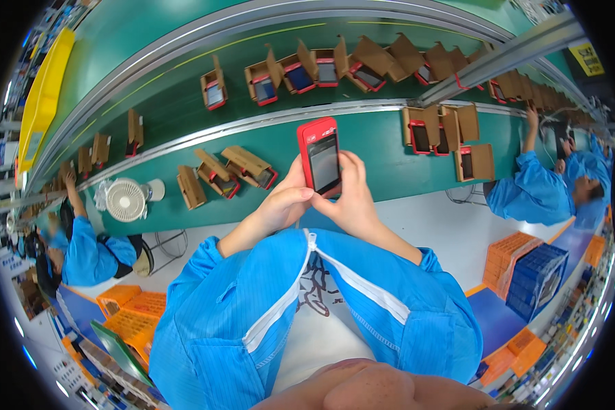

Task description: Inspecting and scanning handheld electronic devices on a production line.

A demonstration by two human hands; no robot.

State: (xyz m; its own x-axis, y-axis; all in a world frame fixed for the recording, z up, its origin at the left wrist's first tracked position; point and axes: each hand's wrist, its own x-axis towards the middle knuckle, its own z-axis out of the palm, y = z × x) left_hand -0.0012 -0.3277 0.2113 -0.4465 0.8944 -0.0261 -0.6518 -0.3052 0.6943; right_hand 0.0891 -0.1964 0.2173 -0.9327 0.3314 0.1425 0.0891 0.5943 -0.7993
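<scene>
A red handheld device with a dark-framed grey screen (323, 164) is held upright in front of my chest, above the near edge of the green bench (389, 179). My left hand (284, 202) closes around its left side and lower end. From the right, my right hand (352, 197) grips the lower right side, fingers behind it and thumb near the bottom of the screen. The two thumbs almost meet there. Left of my hands, open cardboard boxes (251, 166) with red items inside lie on the bench. More boxes with red devices (419, 137) sit to the right.
Beyond a metal rail, a conveyor belt (164, 126) carries several open boxes with red devices (263, 89). A white fan (126, 199) stands at the left. Co-workers in blue sit at left (92, 253) and right (533, 188). Orange (509, 256) and blue crates (541, 273) stand behind.
</scene>
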